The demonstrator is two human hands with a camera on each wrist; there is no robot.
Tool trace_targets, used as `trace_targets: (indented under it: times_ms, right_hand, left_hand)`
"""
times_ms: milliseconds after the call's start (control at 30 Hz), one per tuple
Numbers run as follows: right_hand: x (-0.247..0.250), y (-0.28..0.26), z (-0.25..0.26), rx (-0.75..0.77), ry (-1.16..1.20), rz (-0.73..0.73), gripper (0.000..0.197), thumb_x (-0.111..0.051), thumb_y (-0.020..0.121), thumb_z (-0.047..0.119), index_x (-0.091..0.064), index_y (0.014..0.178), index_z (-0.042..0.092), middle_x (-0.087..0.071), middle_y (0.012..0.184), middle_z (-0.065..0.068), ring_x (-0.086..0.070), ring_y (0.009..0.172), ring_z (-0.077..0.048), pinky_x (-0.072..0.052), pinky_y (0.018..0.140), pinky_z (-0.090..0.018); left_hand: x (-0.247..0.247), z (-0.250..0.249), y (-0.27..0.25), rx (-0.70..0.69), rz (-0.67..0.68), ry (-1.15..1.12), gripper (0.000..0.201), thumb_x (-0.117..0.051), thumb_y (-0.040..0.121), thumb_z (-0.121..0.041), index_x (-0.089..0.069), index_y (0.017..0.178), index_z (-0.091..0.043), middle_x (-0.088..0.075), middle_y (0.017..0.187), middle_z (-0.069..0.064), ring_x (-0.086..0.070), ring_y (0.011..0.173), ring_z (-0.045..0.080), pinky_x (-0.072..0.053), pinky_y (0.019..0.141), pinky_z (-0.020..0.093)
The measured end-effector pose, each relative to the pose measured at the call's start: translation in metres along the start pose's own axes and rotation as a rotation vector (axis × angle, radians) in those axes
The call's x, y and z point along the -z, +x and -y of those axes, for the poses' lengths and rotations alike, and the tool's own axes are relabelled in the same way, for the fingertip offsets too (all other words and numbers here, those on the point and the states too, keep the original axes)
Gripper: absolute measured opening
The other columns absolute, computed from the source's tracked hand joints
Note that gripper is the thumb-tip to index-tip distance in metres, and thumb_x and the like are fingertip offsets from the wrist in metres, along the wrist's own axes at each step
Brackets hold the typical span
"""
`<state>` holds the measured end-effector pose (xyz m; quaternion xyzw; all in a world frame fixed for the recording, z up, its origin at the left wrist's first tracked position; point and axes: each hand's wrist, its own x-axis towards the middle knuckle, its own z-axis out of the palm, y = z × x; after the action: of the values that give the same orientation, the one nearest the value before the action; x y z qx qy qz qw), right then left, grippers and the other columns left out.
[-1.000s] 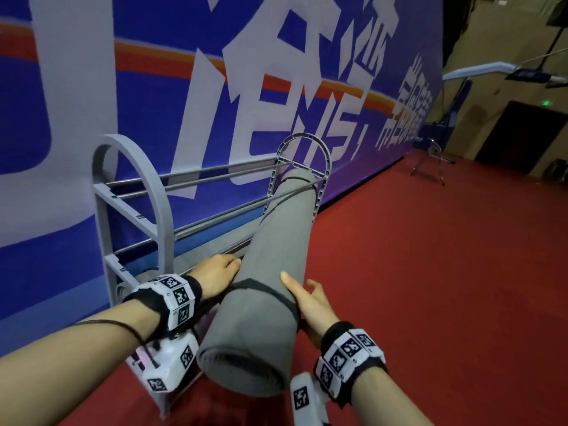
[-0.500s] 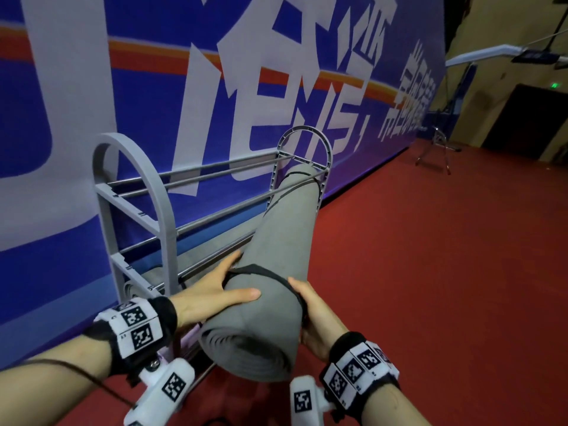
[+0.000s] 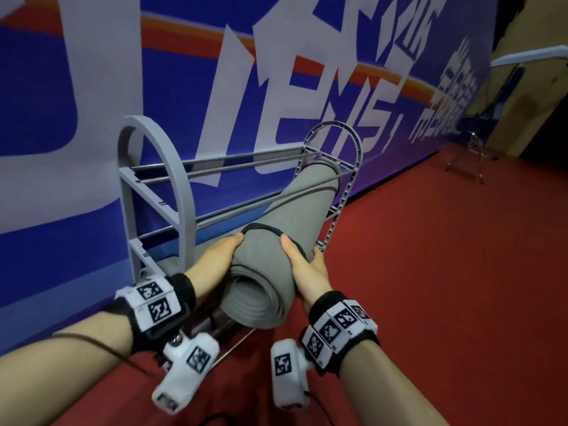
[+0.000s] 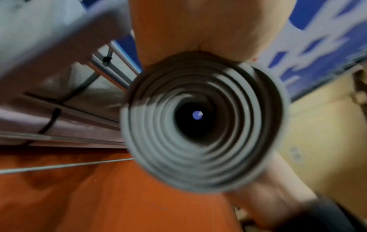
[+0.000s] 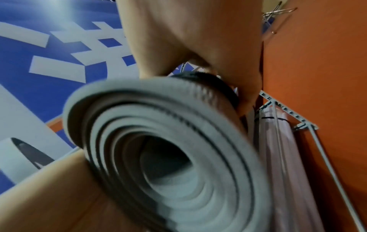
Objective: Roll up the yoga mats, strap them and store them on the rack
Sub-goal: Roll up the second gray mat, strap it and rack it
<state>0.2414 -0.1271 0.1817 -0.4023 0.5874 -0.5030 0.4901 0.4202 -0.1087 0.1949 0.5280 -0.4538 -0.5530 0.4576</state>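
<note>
A rolled grey yoga mat point(image 3: 295, 204) lies slanted along the grey rack point(image 3: 159, 167), its far end at the rack's far arch. A black strap point(image 3: 261, 227) circles it near my hands. My left hand point(image 3: 219, 256) grips the mat's left side and my right hand point(image 3: 302, 265) its right side, both thumbs on top just behind the strap. In the left wrist view the mat's spiral end point(image 4: 202, 124) fills the middle under my left hand point(image 4: 198, 23). The right wrist view shows the same mat end point(image 5: 168, 157) below my right hand point(image 5: 188, 39).
A pale strapped mat point(image 5: 278, 157) lies on the rack's lowest level. The blue banner wall point(image 3: 92, 72) stands right behind the rack. Red carpet point(image 3: 430, 287) spreads to the right, with a folding metal stand point(image 3: 470, 161) far off.
My left hand moved from beside the rack's near arch onto the mat. Both hands now clasp its near end just behind the strap, and that end has swung closer to the rack.
</note>
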Motion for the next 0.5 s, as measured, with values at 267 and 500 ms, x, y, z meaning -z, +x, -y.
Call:
trace_targets:
  times_ms: [267, 500]
  right_hand:
    - [-0.016, -0.014, 0.006, -0.045, 0.014, -0.112, 0.096, -0.075, 0.064, 0.063, -0.044, 0.137, 0.009, -0.056, 0.132, -0.007, -0.059, 0.116, -0.028, -0.047, 0.102, -0.046]
    - [-0.001, -0.066, -0.01, -0.132, 0.01, 0.26, 0.084, -0.078, 0.07, 0.059, -0.033, 0.14, 0.045, -0.062, 0.128, 0.009, -0.067, 0.107, -0.022, -0.056, 0.087, -0.051]
  left_hand:
    - [0.035, 0.011, -0.067, -0.178, 0.111, 0.776, 0.076, -0.046, 0.097, -0.043, 0.0, 0.154, -0.024, -0.04, 0.149, -0.002, -0.053, 0.111, 0.002, -0.035, 0.09, 0.01]
    - [0.027, 0.012, -0.079, -0.41, 0.013, 0.726, 0.071, -0.056, 0.086, -0.006, -0.029, 0.15, -0.015, -0.044, 0.146, 0.0, -0.043, 0.133, 0.017, -0.028, 0.107, 0.015]
